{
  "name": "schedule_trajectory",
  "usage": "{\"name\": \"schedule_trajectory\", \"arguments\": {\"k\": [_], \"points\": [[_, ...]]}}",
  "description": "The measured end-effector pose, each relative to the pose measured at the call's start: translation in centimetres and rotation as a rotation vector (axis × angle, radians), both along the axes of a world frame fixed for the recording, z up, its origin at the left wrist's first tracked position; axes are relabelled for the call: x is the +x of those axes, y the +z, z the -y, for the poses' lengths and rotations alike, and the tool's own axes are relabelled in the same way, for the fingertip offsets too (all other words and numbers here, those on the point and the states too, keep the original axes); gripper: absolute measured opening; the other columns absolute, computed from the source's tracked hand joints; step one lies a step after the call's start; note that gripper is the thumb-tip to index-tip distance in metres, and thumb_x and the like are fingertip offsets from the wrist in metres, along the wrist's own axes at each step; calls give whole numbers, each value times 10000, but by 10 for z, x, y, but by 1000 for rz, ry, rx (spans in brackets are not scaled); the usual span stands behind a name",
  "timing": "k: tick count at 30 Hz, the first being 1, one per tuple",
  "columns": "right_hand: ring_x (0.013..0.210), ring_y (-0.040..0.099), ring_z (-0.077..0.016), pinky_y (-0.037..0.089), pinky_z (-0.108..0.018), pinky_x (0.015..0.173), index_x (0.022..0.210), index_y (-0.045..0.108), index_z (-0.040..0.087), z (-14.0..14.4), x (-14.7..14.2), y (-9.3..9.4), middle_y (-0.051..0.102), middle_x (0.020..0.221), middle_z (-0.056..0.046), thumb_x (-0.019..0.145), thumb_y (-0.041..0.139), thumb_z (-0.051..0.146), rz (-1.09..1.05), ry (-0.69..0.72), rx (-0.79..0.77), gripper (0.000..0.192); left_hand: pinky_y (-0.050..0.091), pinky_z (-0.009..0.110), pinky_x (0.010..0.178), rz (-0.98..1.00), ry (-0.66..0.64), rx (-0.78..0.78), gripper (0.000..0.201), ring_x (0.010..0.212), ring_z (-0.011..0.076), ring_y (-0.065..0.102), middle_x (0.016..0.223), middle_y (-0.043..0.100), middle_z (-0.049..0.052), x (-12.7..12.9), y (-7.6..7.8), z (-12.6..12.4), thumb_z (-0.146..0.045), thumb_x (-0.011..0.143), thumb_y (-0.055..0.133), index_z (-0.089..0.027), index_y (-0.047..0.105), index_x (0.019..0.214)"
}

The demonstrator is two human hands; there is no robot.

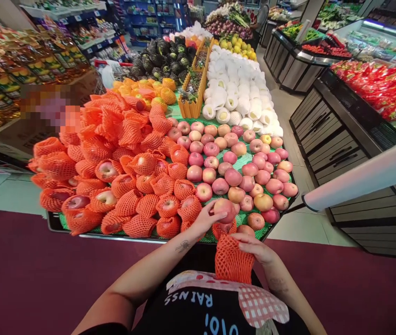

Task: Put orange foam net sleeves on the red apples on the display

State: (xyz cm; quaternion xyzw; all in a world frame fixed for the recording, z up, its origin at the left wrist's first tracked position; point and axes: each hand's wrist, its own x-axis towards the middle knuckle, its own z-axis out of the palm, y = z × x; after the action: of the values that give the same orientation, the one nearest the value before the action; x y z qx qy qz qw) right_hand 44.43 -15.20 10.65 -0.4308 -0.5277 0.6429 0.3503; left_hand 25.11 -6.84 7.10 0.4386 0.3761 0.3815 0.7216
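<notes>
Left hand (207, 217) holds a bare apple (224, 210), right hand (259, 250) an orange net (234, 261)

Fingers of the left hand close round the apple, which is just right of the near right corner of the netted heap (121, 163), above the stand's edge. Right of that apple and nearer the wearer, the right hand appears to grip the net's upper border; its thumb is hidden. Whether the net is one sleeve or several together, I cannot tell. The apple is outside it.

As far as shows, the work looks well along but unfinished. The heap is fruit already in orange netting, stacked deep. To its right, many loose apples (231, 177) lie bare in uneven rows, with green matting (244, 160) showing between them; if all are meant for sleeves, plenty is left. Beyond the heap, to the right, white-wrapped fruit (241, 88) fills a separate block.
</notes>
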Motion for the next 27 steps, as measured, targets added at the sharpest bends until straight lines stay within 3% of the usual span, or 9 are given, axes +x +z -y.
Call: {"name": "schedule_trajectory", "arguments": {"k": [4,6,8,12,15,17,20,23,27], "points": [[866,718,-231,588,-379,843,1007,797,261,-24,-32,25,787,918,-11,859,735,460,151,175,180,256,524,345,925,281,-53,-238,569,1101,250,659,1214,711,77,-8,-3,18,-481,714,866,-200,680,1173],[798,688,-212,579,-354,791,963,784,248,-29,-43,26,766,878,-5,869,735,430,236,162,239,211,511,316,900,354,-44,-300,484,1002,220,676,1052,741,57,-16,-9,23,-483,715,865,-183,706,1060],[740,660,-201,565,-338,726,930,763,235,-31,-50,24,744,825,-2,846,764,427,302,82,284,210,505,313,883,399,-49,-324,479,962,216,686,999,742,50,-27,-15,24,-484,734,846,-185,702,1079],[732,638,-210,543,-353,713,842,713,245,-38,-68,17,712,788,-7,769,831,425,383,-222,414,227,487,388,971,396,-118,-271,694,1148,280,660,1282,698,81,-55,-24,26,-457,758,814,-261,586,1384],[775,621,-220,529,-374,774,761,679,250,-46,-86,13,683,799,-9,704,883,431,384,-265,488,279,427,445,1084,400,-131,-200,686,1332,327,550,1452,607,91,-72,-31,31,-456,760,812,-270,604,1387],[779,608,-218,513,-363,766,751,663,244,-53,-97,8,668,795,-4,664,909,459,341,-218,424,338,388,473,1131,437,-141,-175,654,1376,342,513,1459,602,108,-81,-37,35,-530,787,781,-255,631,1362],[738,563,-194,474,-321,699,748,632,236,-62,-112,3,622,749,19,630,917,497,276,-179,279,404,355,504,1165,416,-177,-145,793,1368,357,521,1416,624,121,-95,-37,37,-594,700,846,-245,613,1373],[692,505,-166,435,-293,651,714,602,230,-70,-124,4,564,703,39,641,896,506,223,-155,168,409,331,523,1192,221,-270,-58,927,1355,359,519,1417,613,112,-113,-25,35,-469,572,958,-225,585,1385],[652,473,-147,416,-286,627,664,583,227,-80,-147,5,534,669,51,620,909,468,139,-121,73,409,305,546,1217,45,-430,36,1002,1373,362,492,1464,565,130,-135,-8,28,-406,597,938,-182,490,1464]]}}
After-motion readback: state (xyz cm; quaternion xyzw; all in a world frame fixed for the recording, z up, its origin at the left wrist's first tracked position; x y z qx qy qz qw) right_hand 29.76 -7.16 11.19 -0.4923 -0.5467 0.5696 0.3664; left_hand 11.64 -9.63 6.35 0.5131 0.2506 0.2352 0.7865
